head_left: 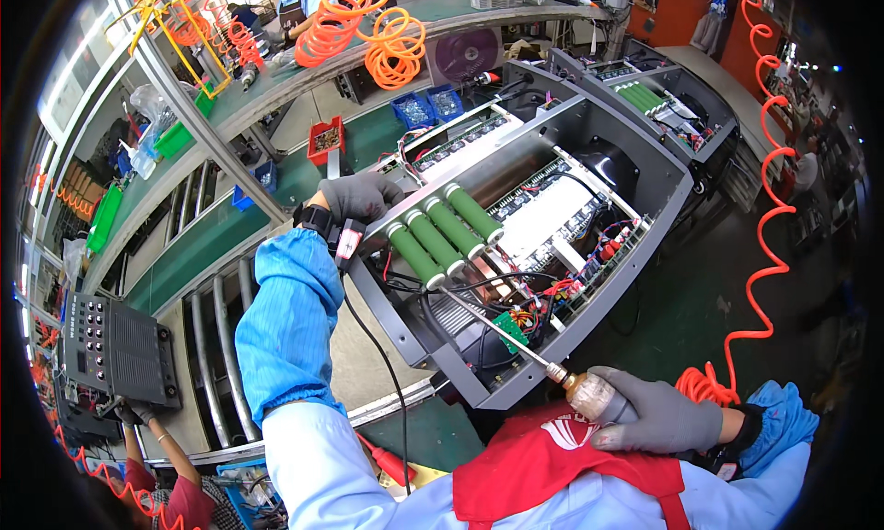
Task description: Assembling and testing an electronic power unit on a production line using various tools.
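My right hand (pixel 658 410), in a grey glove, is closed round the body of an air screwdriver (pixel 589 394). Its long bit slants up and left into an open grey machine housing (pixel 516 383), with the tip near the ends of the green tubular resistors (pixel 442 235). Several of these resistors lie side by side across the housing. My left hand (pixel 362 197), also gloved, is curled at the housing's inner metal panel, just left of the resistors; its fingertips are hidden. Wiring and a small green circuit board (pixel 509 332) sit beneath the bit.
An orange coiled hose (pixel 709 384) hangs at my right. A second open housing (pixel 658 102) stands beyond. Red (pixel 326 140) and blue (pixel 412 111) bins of small parts lie past the work. At far left, a co-worker's hands (pixel 136 410) touch a black unit (pixel 115 350) beside rollers (pixel 216 355).
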### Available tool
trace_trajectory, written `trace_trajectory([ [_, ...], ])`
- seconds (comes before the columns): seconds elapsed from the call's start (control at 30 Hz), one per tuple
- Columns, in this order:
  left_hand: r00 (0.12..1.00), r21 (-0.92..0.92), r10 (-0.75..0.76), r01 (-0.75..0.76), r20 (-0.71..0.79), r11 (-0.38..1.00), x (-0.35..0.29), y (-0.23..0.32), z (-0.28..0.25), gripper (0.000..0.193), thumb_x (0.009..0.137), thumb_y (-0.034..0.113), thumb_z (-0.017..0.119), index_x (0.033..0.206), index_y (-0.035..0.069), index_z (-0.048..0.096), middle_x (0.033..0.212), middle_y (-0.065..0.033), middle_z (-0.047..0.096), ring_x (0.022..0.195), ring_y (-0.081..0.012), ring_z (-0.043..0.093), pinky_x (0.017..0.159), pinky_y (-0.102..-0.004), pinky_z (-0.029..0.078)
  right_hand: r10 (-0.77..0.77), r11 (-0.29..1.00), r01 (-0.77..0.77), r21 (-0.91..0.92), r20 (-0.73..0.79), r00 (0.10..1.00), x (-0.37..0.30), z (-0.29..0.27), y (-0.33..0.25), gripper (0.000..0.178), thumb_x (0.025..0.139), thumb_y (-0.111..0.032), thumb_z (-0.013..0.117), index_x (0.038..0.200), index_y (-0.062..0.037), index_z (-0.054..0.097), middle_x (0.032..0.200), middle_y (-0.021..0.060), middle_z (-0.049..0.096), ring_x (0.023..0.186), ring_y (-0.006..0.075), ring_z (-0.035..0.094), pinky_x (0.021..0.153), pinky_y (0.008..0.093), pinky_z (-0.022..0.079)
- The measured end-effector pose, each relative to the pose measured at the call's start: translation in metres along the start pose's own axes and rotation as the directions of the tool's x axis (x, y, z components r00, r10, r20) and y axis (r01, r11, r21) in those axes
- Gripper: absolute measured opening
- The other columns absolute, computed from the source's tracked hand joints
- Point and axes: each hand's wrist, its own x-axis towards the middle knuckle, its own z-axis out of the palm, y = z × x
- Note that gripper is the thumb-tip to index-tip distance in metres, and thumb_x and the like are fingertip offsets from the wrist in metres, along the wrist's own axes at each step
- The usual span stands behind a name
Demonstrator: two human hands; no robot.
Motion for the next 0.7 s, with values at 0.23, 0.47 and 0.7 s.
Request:
trace_trajectory([
  [0.23, 1.000, -0.044, 0.008, -0.007, 0.004, 0.999, -0.001, -0.001, 0.002, 0.041, 0.066, 0.004, 0.073, 0.107, -0.001, 0.071, 0.085, -0.0022, 0.070, 0.074, -0.0092, 0.061, 0.065, -0.0294, 0.051, -0.049, 0.972, 0.035, 0.233, 0.054, 0.997, 0.007, 0.001, 0.009, 0.091, 0.082, -0.047, 0.073, 0.149, -0.0018, 0.031, 0.131, 0.0165, 0.056, 0.119, 0.0250, 0.057, 0.101, 0.0345, 0.043],
  [0.47, 0.999, -0.105, 0.038, -0.034, 0.036, 0.994, -0.001, -0.001, 0.003, 0.047, 0.063, 0.002, 0.071, 0.110, -0.002, 0.070, 0.087, -0.0016, 0.070, 0.075, -0.0082, 0.060, 0.065, -0.0290, 0.051, -0.113, 0.902, 0.073, 0.427, 0.069, 0.991, 0.007, 0.011, 0.008, 0.079, 0.086, -0.034, 0.074, 0.147, -0.0035, 0.035, 0.128, 0.0100, 0.057, 0.117, 0.0172, 0.053, 0.101, 0.0320, 0.041],
  [0.7, 0.999, -0.104, 0.023, -0.018, 0.049, 0.994, -0.006, 0.008, 0.002, 0.043, 0.063, 0.003, 0.072, 0.106, -0.002, 0.070, 0.087, -0.0019, 0.070, 0.075, -0.0077, 0.059, 0.066, -0.0288, 0.051, -0.118, 0.928, 0.100, 0.359, 0.028, 0.993, 0.005, 0.015, 0.007, 0.081, 0.085, -0.037, 0.074, 0.147, -0.0031, 0.035, 0.128, 0.0115, 0.056, 0.116, 0.0188, 0.055, 0.099, 0.0320, 0.043],
])
